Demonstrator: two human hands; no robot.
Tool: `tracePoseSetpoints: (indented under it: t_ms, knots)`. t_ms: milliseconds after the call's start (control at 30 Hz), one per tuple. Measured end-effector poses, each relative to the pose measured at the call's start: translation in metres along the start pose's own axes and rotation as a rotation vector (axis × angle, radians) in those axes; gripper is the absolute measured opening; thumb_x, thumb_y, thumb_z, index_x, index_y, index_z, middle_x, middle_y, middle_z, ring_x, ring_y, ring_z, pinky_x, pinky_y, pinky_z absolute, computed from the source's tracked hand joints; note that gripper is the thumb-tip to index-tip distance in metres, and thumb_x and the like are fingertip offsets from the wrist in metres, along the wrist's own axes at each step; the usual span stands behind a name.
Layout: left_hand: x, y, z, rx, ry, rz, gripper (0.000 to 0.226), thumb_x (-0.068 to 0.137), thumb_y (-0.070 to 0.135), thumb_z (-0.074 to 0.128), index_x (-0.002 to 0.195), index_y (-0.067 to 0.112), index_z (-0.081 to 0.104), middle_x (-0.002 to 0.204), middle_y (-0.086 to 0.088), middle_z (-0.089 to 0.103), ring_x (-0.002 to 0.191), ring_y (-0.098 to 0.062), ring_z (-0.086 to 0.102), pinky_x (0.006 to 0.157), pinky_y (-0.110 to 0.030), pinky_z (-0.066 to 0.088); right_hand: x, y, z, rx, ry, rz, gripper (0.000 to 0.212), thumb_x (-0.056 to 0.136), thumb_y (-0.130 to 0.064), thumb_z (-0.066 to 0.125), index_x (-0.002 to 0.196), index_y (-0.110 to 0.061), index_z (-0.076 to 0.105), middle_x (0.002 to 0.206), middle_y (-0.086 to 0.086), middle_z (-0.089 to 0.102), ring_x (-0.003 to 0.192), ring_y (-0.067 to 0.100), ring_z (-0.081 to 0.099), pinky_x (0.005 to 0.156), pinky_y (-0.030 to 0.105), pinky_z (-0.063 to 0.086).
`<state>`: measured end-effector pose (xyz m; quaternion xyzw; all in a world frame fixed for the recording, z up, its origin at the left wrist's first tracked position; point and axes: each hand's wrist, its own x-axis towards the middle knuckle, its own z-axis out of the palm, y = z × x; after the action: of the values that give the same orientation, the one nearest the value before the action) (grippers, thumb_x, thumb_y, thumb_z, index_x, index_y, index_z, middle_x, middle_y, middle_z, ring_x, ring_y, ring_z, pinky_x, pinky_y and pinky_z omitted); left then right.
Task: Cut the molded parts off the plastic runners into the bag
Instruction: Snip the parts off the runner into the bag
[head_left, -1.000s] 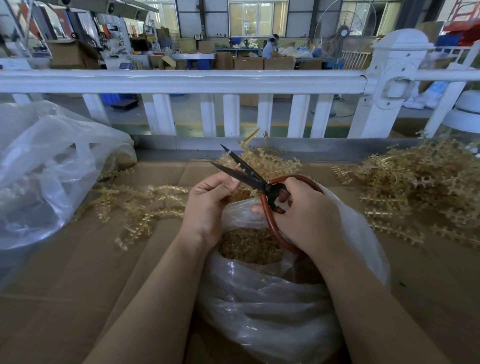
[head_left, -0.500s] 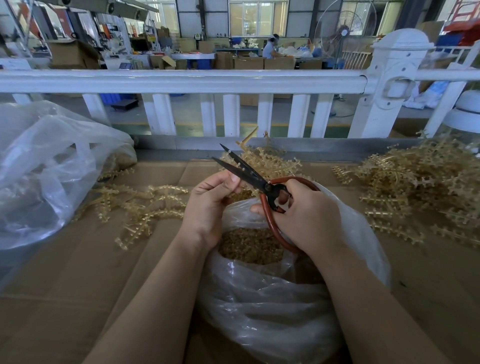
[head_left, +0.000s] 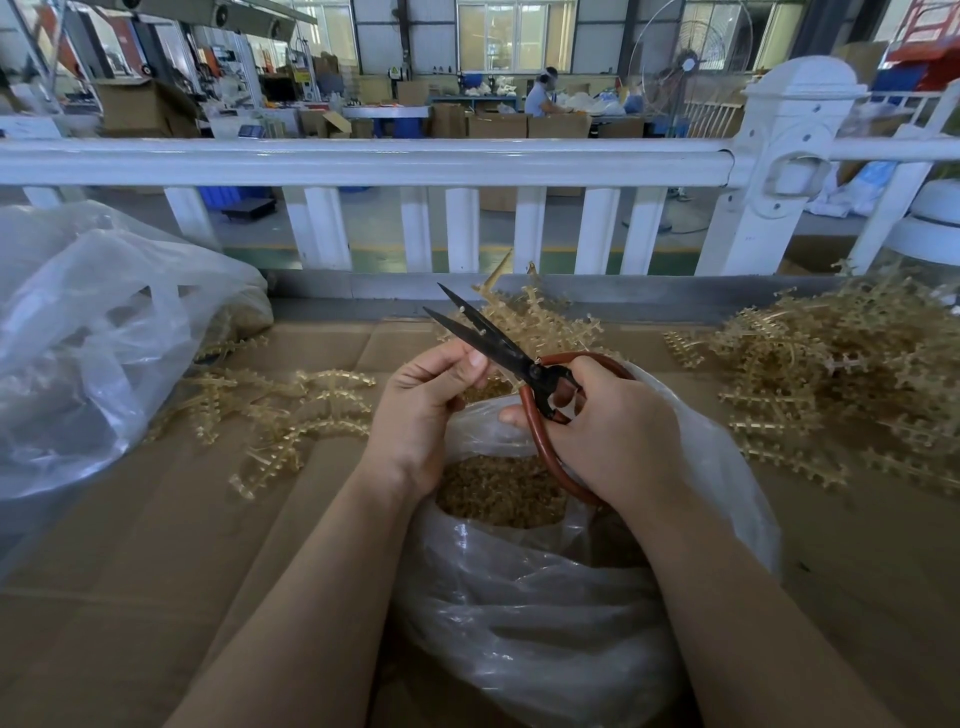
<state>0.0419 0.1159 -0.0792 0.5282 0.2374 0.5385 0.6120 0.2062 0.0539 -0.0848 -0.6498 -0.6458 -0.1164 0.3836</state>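
While cut parts (head_left: 498, 493) already fill the bag (head_left: 545, 623), trimming continues above its mouth.
Left hand (head_left: 423, 410) pinches a runner piece; right hand (head_left: 613, 436) grips the scissors (head_left: 498, 345), blades apart. Uncut runners (head_left: 841, 364) crowd the cardboard worktop's (head_left: 130, 545) far right edge.

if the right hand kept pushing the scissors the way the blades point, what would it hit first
Likely the runner pile just behind the scissors held in the right hand, then the white fence; depth is unclear, and the tips may pass above it.
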Motion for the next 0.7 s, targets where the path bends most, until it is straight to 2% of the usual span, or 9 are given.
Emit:
tracePoseSetpoints:
  t_ms: [167, 233, 333, 400, 467, 567, 633, 700]
  knots:
    - [0.0002, 0.0000, 0.0000, -0.011, -0.014, 0.011, 0.007, 0.079, 0.015, 0.068, 0.074, 0.018, 0.073, 0.069, -0.001, 0.052, 0.067, -0.010, 0.045, 0.066, -0.021, 0.038, -0.0004, 0.0013, 0.0009, -0.014, 0.029, -0.008, 0.078, 0.074, -0.095, 0.031, 0.084, -0.025, 0.063, 0.074, -0.015, 0.063, 0.066, 0.003, 0.056, 0.059, 0.021, 0.050]
    - [0.0004, -0.0004, -0.0006, -0.009, -0.019, 0.015, 0.007, 0.079, 0.015, 0.068, 0.075, 0.018, 0.073, 0.070, -0.002, 0.052, 0.069, -0.011, 0.045, 0.069, -0.024, 0.038, -0.0007, 0.0022, 0.0015, -0.022, 0.032, -0.007, 0.074, 0.076, -0.093, 0.035, 0.083, -0.026, 0.063, 0.073, -0.015, 0.063, 0.065, 0.004, 0.056, 0.058, 0.018, 0.048]
    - [0.0004, -0.0013, -0.0009, -0.010, -0.021, 0.020, 0.009, 0.079, 0.015, 0.068, 0.074, 0.019, 0.074, 0.070, -0.001, 0.053, 0.070, -0.012, 0.045, 0.072, -0.027, 0.037, -0.0008, 0.0026, 0.0013, -0.008, 0.034, -0.002, 0.072, 0.076, -0.093, 0.035, 0.083, -0.027, 0.062, 0.073, -0.017, 0.062, 0.062, 0.002, 0.053, 0.056, 0.009, 0.038]
    - [0.0010, -0.0019, -0.0005, -0.009, -0.006, 0.012, 0.005, 0.079, 0.016, 0.069, 0.080, 0.015, 0.073, 0.070, -0.001, 0.054, 0.069, -0.012, 0.044, 0.071, -0.029, 0.034, -0.0004, 0.0029, 0.0014, -0.005, 0.032, 0.013, 0.072, 0.075, -0.093, 0.036, 0.082, -0.027, 0.062, 0.071, -0.017, 0.061, 0.061, 0.001, 0.052, 0.055, 0.006, 0.033]
    - [0.0015, -0.0034, -0.0015, -0.005, 0.008, 0.012, 0.011, 0.079, 0.017, 0.072, 0.087, 0.009, 0.071, 0.071, -0.001, 0.055, 0.068, -0.011, 0.044, 0.069, -0.027, 0.034, 0.0002, 0.0041, 0.0024, -0.008, 0.036, 0.018, 0.073, 0.074, -0.094, 0.035, 0.082, -0.028, 0.062, 0.070, -0.017, 0.061, 0.061, 0.001, 0.052, 0.055, 0.008, 0.035]
    - [0.0018, -0.0045, -0.0029, 0.005, 0.001, 0.021, 0.010, 0.079, 0.018, 0.074, 0.082, 0.010, 0.069, 0.070, 0.000, 0.056, 0.066, -0.010, 0.043, 0.064, -0.023, 0.035, 0.0003, 0.0060, 0.0044, -0.011, 0.021, 0.007, 0.078, 0.073, -0.096, 0.031, 0.084, -0.027, 0.064, 0.073, -0.016, 0.065, 0.065, 0.002, 0.056, 0.059, 0.018, 0.048]
    - [0.0020, -0.0043, -0.0024, 0.009, 0.016, 0.013, 0.011, 0.076, 0.022, 0.076, 0.078, 0.013, 0.069, 0.069, 0.001, 0.058, 0.066, -0.010, 0.044, 0.064, -0.024, 0.035, -0.0002, 0.0058, 0.0055, 0.008, 0.003, 0.009, 0.075, 0.074, -0.093, 0.037, 0.087, -0.026, 0.067, 0.075, -0.015, 0.067, 0.067, 0.003, 0.059, 0.062, 0.021, 0.052]
    - [0.0027, -0.0048, -0.0006, 0.017, 0.048, -0.015, 0.004, 0.075, 0.022, 0.075, 0.075, 0.018, 0.074, 0.071, 0.002, 0.064, 0.067, -0.010, 0.048, 0.066, -0.025, 0.036, -0.0009, 0.0049, 0.0074, 0.063, 0.009, 0.033, 0.064, 0.075, -0.086, 0.048, 0.082, -0.025, 0.066, 0.071, -0.014, 0.066, 0.064, 0.003, 0.059, 0.059, 0.019, 0.048]
